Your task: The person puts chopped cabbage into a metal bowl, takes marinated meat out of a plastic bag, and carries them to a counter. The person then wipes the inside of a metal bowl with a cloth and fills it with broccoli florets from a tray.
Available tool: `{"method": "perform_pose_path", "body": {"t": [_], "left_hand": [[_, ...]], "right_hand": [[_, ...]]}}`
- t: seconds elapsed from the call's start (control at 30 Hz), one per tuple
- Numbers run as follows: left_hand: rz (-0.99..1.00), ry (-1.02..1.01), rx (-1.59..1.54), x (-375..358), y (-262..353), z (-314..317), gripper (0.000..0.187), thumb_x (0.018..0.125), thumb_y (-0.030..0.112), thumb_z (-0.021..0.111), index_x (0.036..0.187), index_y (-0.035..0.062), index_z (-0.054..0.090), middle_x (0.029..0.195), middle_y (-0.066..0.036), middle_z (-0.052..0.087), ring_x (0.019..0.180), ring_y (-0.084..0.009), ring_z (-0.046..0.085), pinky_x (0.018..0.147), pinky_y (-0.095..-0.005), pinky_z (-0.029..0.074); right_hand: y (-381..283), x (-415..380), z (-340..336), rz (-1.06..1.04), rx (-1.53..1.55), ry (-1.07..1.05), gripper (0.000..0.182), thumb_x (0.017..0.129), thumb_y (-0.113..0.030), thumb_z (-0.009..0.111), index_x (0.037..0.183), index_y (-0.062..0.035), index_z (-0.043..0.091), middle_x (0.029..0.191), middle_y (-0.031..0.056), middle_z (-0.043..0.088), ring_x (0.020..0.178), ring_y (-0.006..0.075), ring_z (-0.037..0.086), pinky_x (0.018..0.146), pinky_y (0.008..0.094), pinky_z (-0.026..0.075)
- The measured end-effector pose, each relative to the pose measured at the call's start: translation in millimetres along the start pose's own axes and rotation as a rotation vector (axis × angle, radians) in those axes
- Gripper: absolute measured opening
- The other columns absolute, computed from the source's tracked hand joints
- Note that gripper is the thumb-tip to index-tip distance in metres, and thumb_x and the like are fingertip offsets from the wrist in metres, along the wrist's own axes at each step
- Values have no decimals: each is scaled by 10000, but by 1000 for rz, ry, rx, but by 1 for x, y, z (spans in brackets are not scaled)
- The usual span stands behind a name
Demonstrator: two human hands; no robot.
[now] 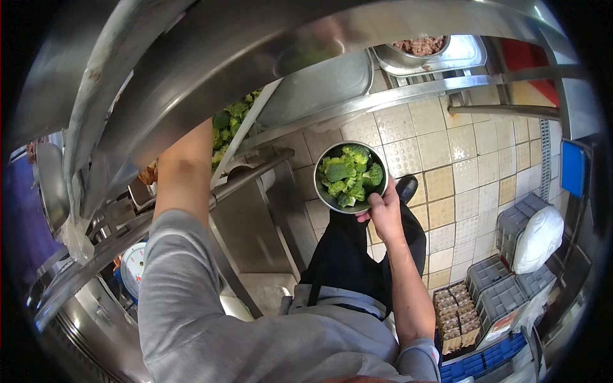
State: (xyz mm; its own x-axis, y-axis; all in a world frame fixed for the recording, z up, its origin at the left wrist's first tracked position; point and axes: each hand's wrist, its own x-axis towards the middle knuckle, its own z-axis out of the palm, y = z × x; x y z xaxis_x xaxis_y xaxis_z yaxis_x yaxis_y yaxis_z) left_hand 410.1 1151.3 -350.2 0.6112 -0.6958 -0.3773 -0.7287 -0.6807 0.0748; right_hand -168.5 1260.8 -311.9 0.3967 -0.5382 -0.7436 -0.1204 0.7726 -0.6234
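My right hand (385,214) grips the rim of a round metal bowl (321,193), thumb over the edge and fingers beneath. Green broccoli florets (350,173) partly fill this bowl, which I hold over the tiled floor at my legs. My left arm reaches up and forward under a steel shelf edge, and the shelf hides that hand. Beside the left forearm, more broccoli (225,127) lies in a container with a pale rim (246,131).
A metal tray (319,86) rests on the lower shelf ahead. At the far right of it stands a pot of chopped meat (418,46). A dial scale (133,268) is at the left. Grey crates (501,300) and egg trays (456,316) stand on the right.
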Motion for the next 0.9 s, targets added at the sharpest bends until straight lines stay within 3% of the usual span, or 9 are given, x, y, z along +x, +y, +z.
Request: {"method": "perform_pose_path", "body": {"t": [0.37, 0.47, 0.53, 0.63, 0.7, 0.77, 0.8, 0.87, 0.9], "left_hand": [[224, 147, -28, -41, 26, -10, 913, 727, 417, 844, 1456, 5, 481, 1324, -208, 638, 1254, -341, 599, 1058, -441, 483], [177, 139, 76, -55, 47, -15, 830, 722, 403, 843, 1395, 22, 542, 1269, -181, 668, 1207, -319, 628, 1036, -427, 502], [-227, -159, 6, -111, 122, -58, 770, 725, 435, 823, 1333, 22, 593, 1231, -187, 689, 1168, -325, 651, 1001, -430, 515], [76, 58, 208, -65, 47, -14, 724, 729, 447, 802, 1293, 27, 626, 1184, -187, 708, 1095, -315, 682, 926, -430, 545], [58, 141, 149, -63, 31, -4, 703, 721, 450, 797, 1258, 25, 645, 1166, -174, 711, 1015, -252, 710, 834, -404, 570], [-163, 157, -392, -88, 34, -21, 569, 790, 392, 772, 1224, 44, 653, 1052, -126, 705, 855, -210, 698, 706, -321, 569], [-169, 154, -392, -111, 32, -29, 569, 790, 392, 772, 1224, 44, 653, 1052, -126, 705, 855, -210, 698, 706, -321, 569], [184, -133, -1432, -157, 18, -46, 364, 906, 286, 698, 1179, 51, 648, 970, -78, 650, 710, -212, 627, 604, -269, 514], [179, -128, -1433, -140, -3, -25, 364, 906, 286, 698, 1179, 51, 648, 970, -78, 650, 710, -212, 627, 604, -269, 514]], "right_hand": [[17, 5, -10, 17, -8, 5, 762, 890, 95, 361, 1604, -109, 193, 1265, 222, 598, 650, 217, 691, 496, 281, 597], [19, 4, -11, 12, -31, 4, 760, 894, 90, 366, 1607, -98, 182, 1264, 226, 598, 653, 215, 691, 501, 282, 598], [19, 2, -10, 4, -16, 8, 757, 895, 89, 365, 1607, -92, 179, 1263, 225, 598, 655, 214, 691, 500, 283, 598], [15, 0, -11, -11, -2, 11, 754, 897, 86, 363, 1608, -82, 173, 1263, 223, 598, 663, 214, 692, 497, 285, 599], [12, -6, -12, -8, -7, 8, 753, 898, 84, 362, 1608, -77, 169, 1264, 223, 597, 669, 215, 694, 497, 285, 599], [2, -14, -9, -61, -2, 72, 617, 901, 51, 375, 1510, -37, 326, 1133, 191, 628, 659, 205, 680, 465, 272, 580], [0, -15, -11, -44, -5, 53, 628, 886, 48, 375, 1506, -42, 337, 1142, 185, 630, 692, 209, 688, 470, 277, 583], [1, -15, -14, -36, 11, 45, 660, 890, 64, 367, 1534, -62, 302, 1156, 187, 627, 673, 199, 684, 476, 274, 585], [2, -16, -13, -35, 30, 45, 695, 894, 81, 360, 1563, -81, 267, 1170, 190, 625, 654, 190, 680, 481, 272, 586]]}}
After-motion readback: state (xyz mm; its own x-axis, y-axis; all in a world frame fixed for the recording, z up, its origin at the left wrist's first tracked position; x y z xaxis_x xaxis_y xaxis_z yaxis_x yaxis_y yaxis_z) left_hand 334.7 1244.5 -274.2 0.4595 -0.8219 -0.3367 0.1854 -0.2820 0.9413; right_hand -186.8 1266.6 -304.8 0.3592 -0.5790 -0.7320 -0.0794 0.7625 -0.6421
